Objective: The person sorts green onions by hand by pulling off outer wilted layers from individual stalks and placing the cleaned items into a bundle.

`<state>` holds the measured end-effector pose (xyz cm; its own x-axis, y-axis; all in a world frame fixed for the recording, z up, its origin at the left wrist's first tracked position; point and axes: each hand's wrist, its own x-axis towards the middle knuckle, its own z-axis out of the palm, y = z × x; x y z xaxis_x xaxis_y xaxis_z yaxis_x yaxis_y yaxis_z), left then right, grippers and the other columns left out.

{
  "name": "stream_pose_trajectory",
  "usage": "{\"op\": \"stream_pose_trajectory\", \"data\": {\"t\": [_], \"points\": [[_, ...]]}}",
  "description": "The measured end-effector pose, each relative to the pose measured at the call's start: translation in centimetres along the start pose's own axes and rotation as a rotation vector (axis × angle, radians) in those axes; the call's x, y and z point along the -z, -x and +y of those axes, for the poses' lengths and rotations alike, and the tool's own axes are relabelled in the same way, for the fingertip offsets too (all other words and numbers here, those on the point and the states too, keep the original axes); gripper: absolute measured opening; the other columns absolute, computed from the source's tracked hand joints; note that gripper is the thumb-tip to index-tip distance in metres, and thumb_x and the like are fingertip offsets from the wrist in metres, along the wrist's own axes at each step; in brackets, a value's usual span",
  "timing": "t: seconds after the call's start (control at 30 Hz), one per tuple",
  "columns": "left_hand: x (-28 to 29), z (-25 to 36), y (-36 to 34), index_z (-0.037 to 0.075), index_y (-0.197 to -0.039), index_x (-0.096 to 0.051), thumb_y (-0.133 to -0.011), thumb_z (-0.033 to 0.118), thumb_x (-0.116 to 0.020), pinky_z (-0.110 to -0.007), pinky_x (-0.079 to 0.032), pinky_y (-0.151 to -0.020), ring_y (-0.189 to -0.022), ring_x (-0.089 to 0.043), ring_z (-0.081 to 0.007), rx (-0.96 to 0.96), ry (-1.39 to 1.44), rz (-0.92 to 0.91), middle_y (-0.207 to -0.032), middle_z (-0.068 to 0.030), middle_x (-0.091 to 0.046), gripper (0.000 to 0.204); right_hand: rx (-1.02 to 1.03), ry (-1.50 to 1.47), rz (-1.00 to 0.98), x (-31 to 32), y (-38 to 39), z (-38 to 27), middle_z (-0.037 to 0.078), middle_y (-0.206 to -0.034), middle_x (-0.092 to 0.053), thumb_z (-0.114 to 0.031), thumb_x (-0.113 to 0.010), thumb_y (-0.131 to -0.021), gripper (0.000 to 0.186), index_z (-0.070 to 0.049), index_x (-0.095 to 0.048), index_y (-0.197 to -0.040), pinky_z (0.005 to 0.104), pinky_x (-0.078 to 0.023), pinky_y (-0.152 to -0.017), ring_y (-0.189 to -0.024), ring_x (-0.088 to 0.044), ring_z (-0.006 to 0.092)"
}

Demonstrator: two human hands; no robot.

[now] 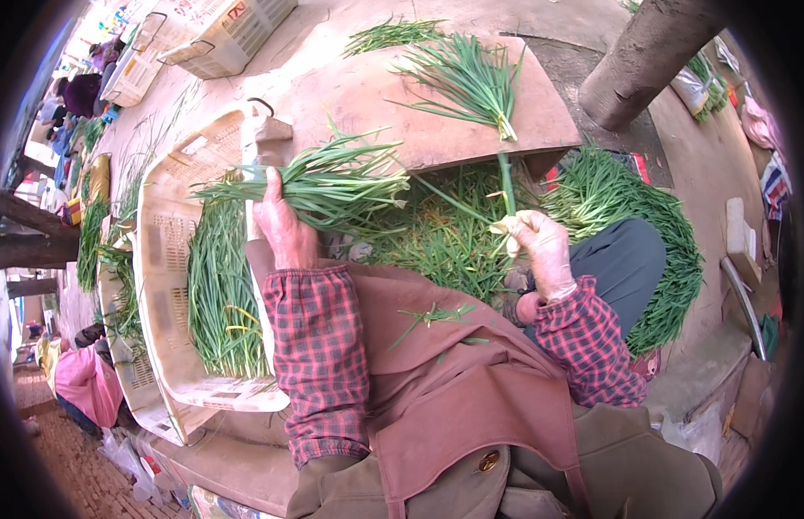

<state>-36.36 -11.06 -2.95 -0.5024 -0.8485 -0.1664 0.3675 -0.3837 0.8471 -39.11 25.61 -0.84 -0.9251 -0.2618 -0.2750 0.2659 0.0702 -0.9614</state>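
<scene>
My left hand point(283, 227) is closed around a loose bunch of chives point(346, 186), its pale cut ends pointing right. Off to the right, my right hand point(540, 251) pinches a few chive stalks point(507, 186) between thumb and fingers; their tips point up toward the board. Another chive bundle point(471, 86), gathered at its pale base, lies on the reddish-brown board point(350, 95) ahead. Beside my left forearm stands a white plastic crate point(164, 259) with chives laid lengthwise inside. Scattered green and yellowed leaf trimmings point(454, 251) cover the ground between my hands.
A large heap of chives point(653, 233) spreads to the right of my knee. A thick post point(636, 60) rises behind the board. More white crates point(220, 43) stand at the far left. A person in pink point(86, 381) is at the left edge.
</scene>
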Motion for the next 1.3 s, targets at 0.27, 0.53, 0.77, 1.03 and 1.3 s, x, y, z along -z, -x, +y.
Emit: {"op": "stream_pose_trajectory", "data": {"t": [0.27,0.53,0.77,1.03,1.3], "points": [[0.3,1.7,0.0,-0.011,-0.114,-0.059,-0.098,0.017,-0.062,-0.049,-0.062,-0.077,-0.087,-0.071,-0.0352,-0.054,0.057,-0.014,-0.105,-0.0226,-0.068,0.033,0.067,-0.099,-0.042,-0.4,-2.0,-1.9,0.002,-0.076,-0.067,-0.012,-0.063,-0.097,0.016,0.004,-0.068,-0.101,0.0209,-0.048,-0.061,-0.063,-0.057,0.0055],[-1.6,4.9,3.1,-0.006,-0.12,-0.055,-0.096,0.015,-0.064,-0.043,-0.062,-0.074,-0.086,-0.069,-0.0289,-0.299,0.044,0.182,-0.109,-0.0166,-0.065,0.033,0.322,0.217,0.224,-3.1,-12.0,-4.7,0.006,-0.07,-0.067,-0.017,-0.068,-0.091,0.015,-0.002,-0.072,-0.089,0.0292,-0.048,-0.058,-0.061,-0.061,0.0129],[-2.0,2.8,3.1,0.0,-0.126,-0.055,-0.095,0.018,-0.068,-0.035,-0.058,-0.076,-0.088,-0.066,-0.0206,-0.095,-0.034,-0.142,-0.105,-0.0081,-0.063,0.037,0.513,0.667,0.0,-4.1,-17.2,-2.3,0.017,-0.088,-0.072,-0.023,-0.064,-0.093,0.03,-0.004,-0.07,-0.115,0.0393,-0.053,-0.074,-0.079,-0.069,0.0308],[-2.5,1.9,4.4,0.004,-0.118,-0.057,-0.095,0.015,-0.069,-0.03,-0.055,-0.069,-0.079,-0.062,-0.0132,-0.032,-0.127,-0.354,-0.095,-0.0036,-0.063,0.028,0.633,0.358,-0.614,-10.7,-9.5,-8.6,0.013,-0.12,-0.069,-0.02,-0.068,-0.091,0.044,-0.002,-0.061,-0.131,0.0328,-0.048,-0.098,-0.113,-0.063,0.0216],[-2.9,2.4,4.8,0.006,-0.113,-0.058,-0.096,0.014,-0.066,-0.029,-0.055,-0.066,-0.074,-0.063,-0.0135,0.01,-0.095,-0.359,-0.088,-0.0042,-0.065,0.02,0.231,-0.132,-0.673,-10.9,-10.6,-7.6,0.006,-0.098,-0.072,-0.014,-0.065,-0.094,0.026,0.0,-0.068,-0.116,0.0293,-0.052,-0.088,-0.093,-0.065,0.0127]]}}
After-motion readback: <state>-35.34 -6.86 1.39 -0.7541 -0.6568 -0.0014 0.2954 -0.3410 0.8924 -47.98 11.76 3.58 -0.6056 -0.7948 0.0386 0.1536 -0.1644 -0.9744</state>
